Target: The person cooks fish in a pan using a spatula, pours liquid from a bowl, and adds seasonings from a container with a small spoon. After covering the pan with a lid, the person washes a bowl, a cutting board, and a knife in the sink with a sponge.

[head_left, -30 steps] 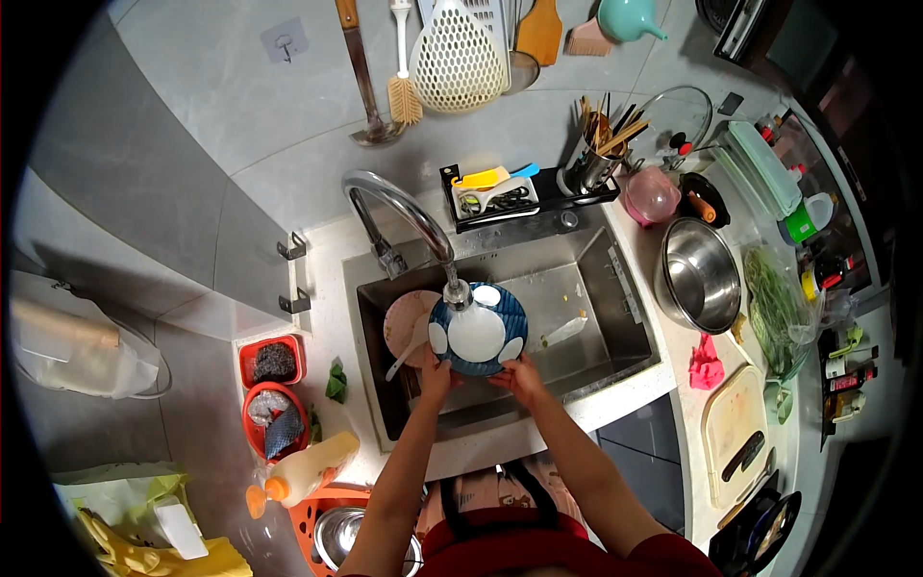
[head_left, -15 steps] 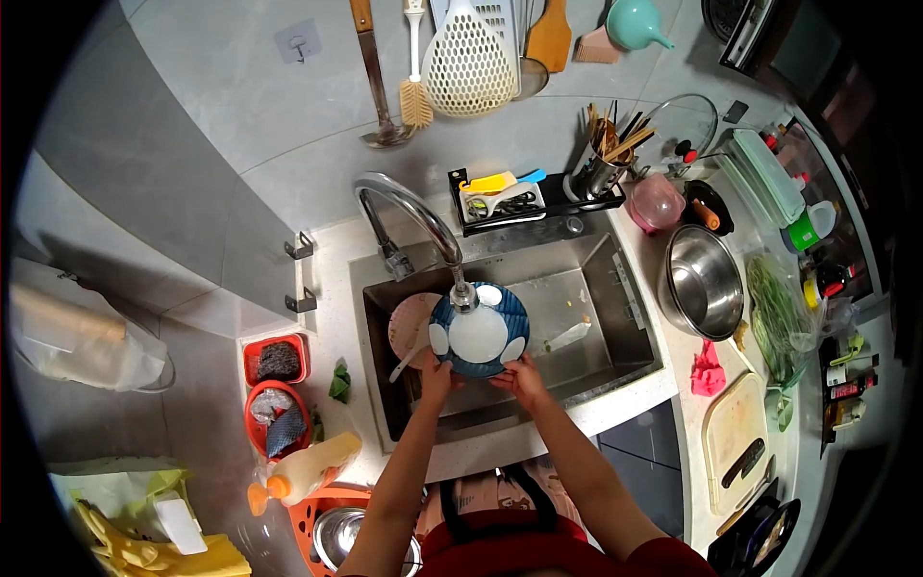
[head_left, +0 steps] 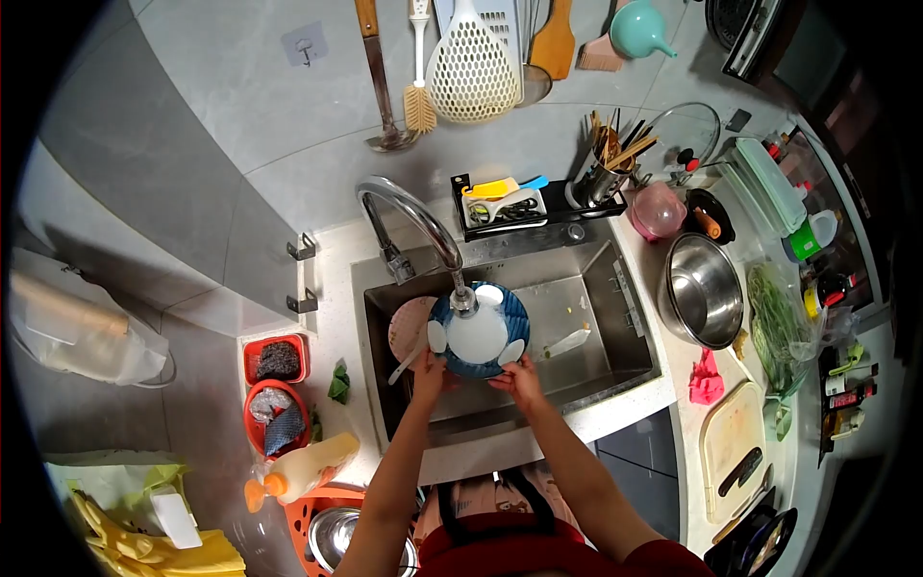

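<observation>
Both hands hold a blue and white plate point(head_left: 478, 337) by its near rim, over the sink point(head_left: 615, 361) and directly beneath the spout of the chrome faucet point(head_left: 413, 207). My left hand point(head_left: 429, 375) grips the lower left of the rim with its fingers closed. At the lower right, my right hand point(head_left: 520, 379) pinches the rim, its fingertips partly hidden under the plate. Left of the plate, inside the sink, rests a pink dish point(head_left: 406, 322), partly covered by the plate. A white spoon handle point(head_left: 411, 363) slants across that dish, close to my left hand.
Food scraps point(head_left: 569, 341) lie on the sink floor. A steel bowl point(head_left: 705, 290), greens point(head_left: 777, 327) and a cutting board with a knife point(head_left: 733, 433) are on the right counter. Red containers point(head_left: 274, 358) and a bottle point(head_left: 312, 468) stand left. Utensils such as a white skimmer point(head_left: 473, 72) hang above.
The plate has tilted and turned slightly under the spout, and both hands have shifted a little with it, keeping their hold. The view itself has moved slightly.
</observation>
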A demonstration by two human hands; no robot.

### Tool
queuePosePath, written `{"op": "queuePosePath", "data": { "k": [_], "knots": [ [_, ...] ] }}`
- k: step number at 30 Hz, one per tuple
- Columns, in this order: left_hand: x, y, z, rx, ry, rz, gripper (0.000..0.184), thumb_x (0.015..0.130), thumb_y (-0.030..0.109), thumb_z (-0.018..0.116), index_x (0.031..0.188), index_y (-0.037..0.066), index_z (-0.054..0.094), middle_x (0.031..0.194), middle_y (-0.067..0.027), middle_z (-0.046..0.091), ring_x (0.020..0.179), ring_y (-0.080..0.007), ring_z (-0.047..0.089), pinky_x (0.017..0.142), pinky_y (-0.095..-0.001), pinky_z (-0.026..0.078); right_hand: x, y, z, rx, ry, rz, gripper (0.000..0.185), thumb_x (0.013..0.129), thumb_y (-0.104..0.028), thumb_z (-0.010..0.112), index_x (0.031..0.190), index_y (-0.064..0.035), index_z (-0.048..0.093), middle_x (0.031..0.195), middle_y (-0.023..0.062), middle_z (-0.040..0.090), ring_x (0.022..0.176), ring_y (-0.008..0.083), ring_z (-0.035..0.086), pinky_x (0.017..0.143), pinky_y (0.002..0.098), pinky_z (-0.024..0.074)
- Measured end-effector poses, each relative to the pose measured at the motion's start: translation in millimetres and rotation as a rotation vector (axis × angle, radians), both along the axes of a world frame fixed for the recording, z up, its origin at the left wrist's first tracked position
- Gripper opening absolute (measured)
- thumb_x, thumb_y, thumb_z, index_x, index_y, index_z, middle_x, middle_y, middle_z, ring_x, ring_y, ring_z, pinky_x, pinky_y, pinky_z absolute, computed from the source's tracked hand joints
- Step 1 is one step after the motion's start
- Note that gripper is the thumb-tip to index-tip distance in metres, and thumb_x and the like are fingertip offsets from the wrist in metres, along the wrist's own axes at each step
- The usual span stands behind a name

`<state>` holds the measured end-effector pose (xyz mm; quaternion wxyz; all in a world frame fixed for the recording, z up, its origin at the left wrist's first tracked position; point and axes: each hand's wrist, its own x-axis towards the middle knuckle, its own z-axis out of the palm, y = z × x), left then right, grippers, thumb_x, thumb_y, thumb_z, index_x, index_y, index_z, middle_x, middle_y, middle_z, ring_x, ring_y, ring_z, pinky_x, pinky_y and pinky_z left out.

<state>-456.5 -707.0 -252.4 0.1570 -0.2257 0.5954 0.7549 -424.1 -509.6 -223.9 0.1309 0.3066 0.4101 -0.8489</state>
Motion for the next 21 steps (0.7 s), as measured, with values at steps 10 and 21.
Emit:
{"op": "queuePosePath", "data": {
  "k": [10, 21],
  "knots": [
    [-62.9, -28.4, 30.2, -0.951, 0.659, 0.278, 0.021, 0.084, 0.015, 0.055, 0.099, 0.005, 0.063, 0.084, -0.0127, 0.057, 0.067, -0.0235, 0.056, 0.060, -0.0315, 0.045, -1.4, 5.4, 2.9, 0.014, 0.012, -0.017, 0.051, 0.078, -0.006, 0.048, 0.124, -0.0149, 0.031, 0.102, 0.0118, 0.056, 0.079, 0.0274, 0.062, 0.070, 0.0425, 0.0526],
    [-138.8, -11.7, 53.7, -1.338, 0.772, 0.010, 0.025, 0.063, 0.021, 0.069, 0.086, 0.012, 0.068, 0.087, -0.0046, 0.060, 0.080, -0.0250, 0.057, 0.066, -0.0330, 0.047, -2.2, 8.8, 3.8, 0.021, 0.029, -0.034, 0.051, 0.076, -0.005, 0.050, 0.123, -0.0141, 0.032, 0.102, 0.0100, 0.056, 0.078, 0.0252, 0.061, 0.069, 0.0416, 0.0532]
  ]
}}
